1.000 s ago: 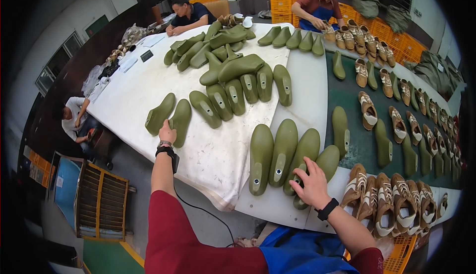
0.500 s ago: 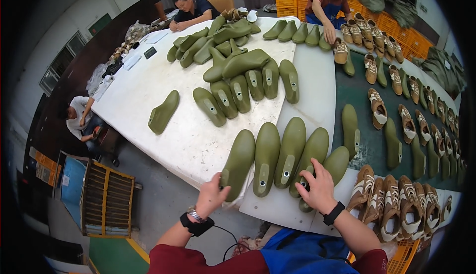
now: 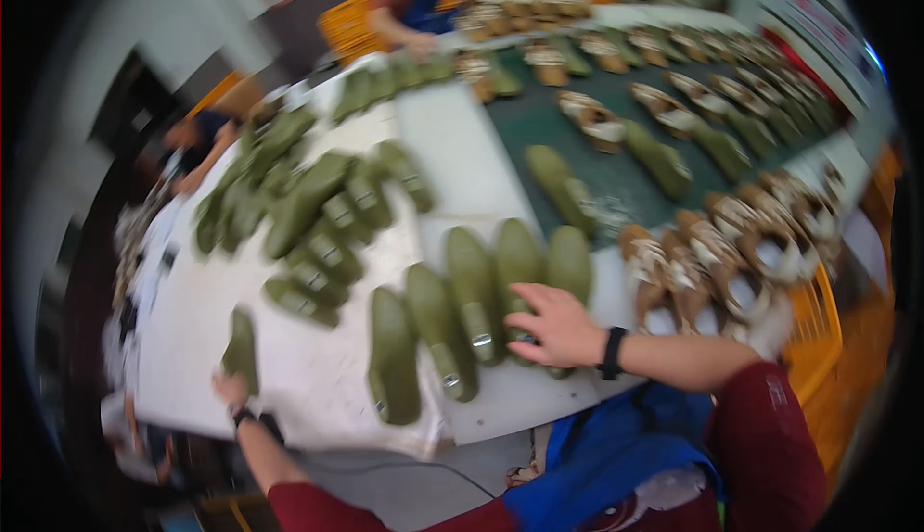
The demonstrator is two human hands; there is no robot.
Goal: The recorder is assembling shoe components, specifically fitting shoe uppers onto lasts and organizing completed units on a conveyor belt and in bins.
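Observation:
Motion blurs the view. At the left table edge, my left hand [image 3: 231, 390] has its fingers closed round the heel end of a lone green shoe last [image 3: 243, 344]. My right hand [image 3: 560, 328] grips the heel part of another shoe last [image 3: 518, 261], which stands in a row at the near edge; its fingers partly cover that last. Left of it in this row are more green lasts, among them a tall one [image 3: 393, 354] at the end and one with a metal-rimmed hole [image 3: 472, 282]. One more last [image 3: 569, 261] lies just right, partly behind my hand.
A heap of green lasts [image 3: 308, 200] covers the middle of the white table [image 3: 207, 296]. Brown-and-white shoes [image 3: 688, 272] stand at right, others alternate with lasts on a green mat [image 3: 606, 207]. A co-worker [image 3: 414, 3] reaches in at the back; another person [image 3: 197, 152] sits far left.
The view has swung to the right. My left hand has left the row's end last and reached left to the lone last. My right hand stays at the row.

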